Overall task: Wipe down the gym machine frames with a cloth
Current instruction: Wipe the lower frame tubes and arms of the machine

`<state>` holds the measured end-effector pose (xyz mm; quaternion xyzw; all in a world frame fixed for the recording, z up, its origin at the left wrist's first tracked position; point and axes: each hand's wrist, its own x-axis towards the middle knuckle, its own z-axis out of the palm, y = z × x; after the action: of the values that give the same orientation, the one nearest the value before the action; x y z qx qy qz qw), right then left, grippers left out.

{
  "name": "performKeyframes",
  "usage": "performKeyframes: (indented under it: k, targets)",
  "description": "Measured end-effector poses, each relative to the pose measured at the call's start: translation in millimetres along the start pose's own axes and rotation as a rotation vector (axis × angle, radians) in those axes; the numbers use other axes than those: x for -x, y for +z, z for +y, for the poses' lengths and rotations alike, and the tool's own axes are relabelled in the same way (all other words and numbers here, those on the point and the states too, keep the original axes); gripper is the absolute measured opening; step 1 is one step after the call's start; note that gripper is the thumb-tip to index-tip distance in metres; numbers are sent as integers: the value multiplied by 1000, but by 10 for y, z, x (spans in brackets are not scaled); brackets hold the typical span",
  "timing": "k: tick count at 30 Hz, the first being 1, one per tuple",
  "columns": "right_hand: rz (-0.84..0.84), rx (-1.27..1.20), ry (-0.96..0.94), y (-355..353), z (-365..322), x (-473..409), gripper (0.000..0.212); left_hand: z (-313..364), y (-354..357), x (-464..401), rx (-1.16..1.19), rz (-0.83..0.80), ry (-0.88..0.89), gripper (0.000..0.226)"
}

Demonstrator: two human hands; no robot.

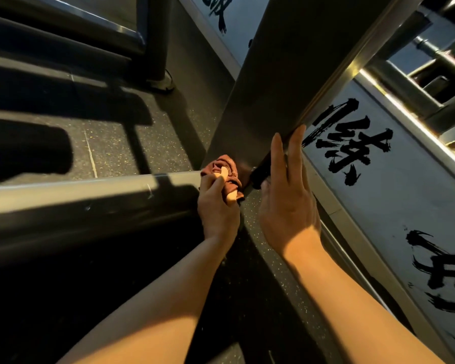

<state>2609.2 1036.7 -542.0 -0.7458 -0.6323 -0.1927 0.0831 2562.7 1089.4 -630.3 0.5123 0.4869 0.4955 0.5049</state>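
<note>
Two bare forearms reach forward and down from the lower edge of the view, angling toward each other. The left hand (217, 203), back toward the camera, has its fingers (222, 174) curled round a crumpled rust-red cloth (227, 169), pinching it at the foot of a wide grey metal upright post (273, 88). The right hand (286, 195) is held flatter, its straight fingers pointing upward and laid along the lower right edge of the same post, with the thumb tucked out of sight beneath. Warm light falls across both wrists; the hands sit near each other, not touching.
</note>
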Motion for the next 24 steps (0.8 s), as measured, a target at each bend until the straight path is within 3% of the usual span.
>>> performKeyframes:
  k: [2, 5, 6, 9, 11, 14, 18, 19, 21, 23, 24]
  targets:
    - [-13, 6, 3, -11, 3, -5, 87, -62, 17, 51, -62, -32, -20, 19]
    - [-42, -4, 22, -28, -1, 4, 87, -202, -31, 1, -157, -108, -158, 42]
    - [-49, -5, 27, -32, -1, 5, 87, -175, -29, -23, -120, -97, -135, 44]
    - [-55, -2, 31, -40, -39, -5, 84, -28, -6, -113, 4, 16, 48, 19]
    - [-51, 14, 34, -35, -30, -2, 82, -28, -33, -132, -48, -47, 58, 19]
    - [-63, 26, 38, -50, -17, -17, 78, -165, -204, -94, -247, -229, -17, 42]
    - [100, -26, -162, 52, -91, 226, 58, -58, -550, -92, -266, -142, 77, 54]
    - [85, -68, -209, 165, -148, 360, 52, -45, -626, -110, -294, -178, 111, 57]
    - [-69, -152, -181, 402, -308, 546, 50, -49, -778, -140, -425, -401, 132, 62]
    - [-228, -305, 2, 582, -499, 523, 57, -85, -940, -147, -615, -611, 124, 60]
    - [-280, -398, 117, 659, -584, 444, 58, -101, -1031, -146, -667, -631, 138, 56]
